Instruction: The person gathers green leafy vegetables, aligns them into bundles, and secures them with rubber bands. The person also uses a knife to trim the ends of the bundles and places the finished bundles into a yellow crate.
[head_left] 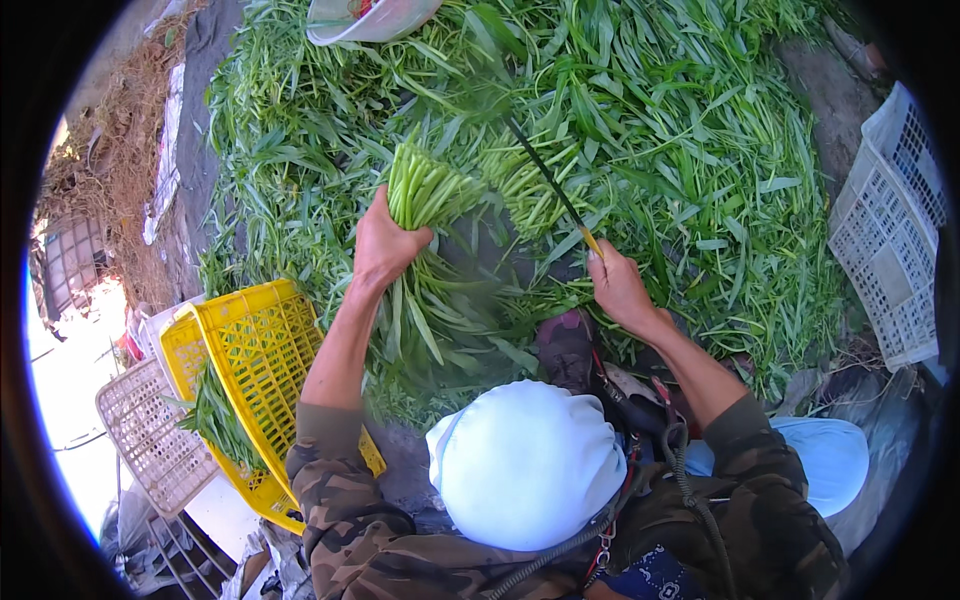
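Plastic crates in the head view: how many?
3. A yellow crate by the left arm, holding some greens; a pale crate lower left of it; a white crate at the right edge. More may be hidden beyond the rim.

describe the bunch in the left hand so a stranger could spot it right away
Start at the wide heap of cut greens covering the ground. At its near edge the left hand holds a bunch of stalks upright. Unlike the loose leaves around it, its stems are gathered tight, cut ends up.
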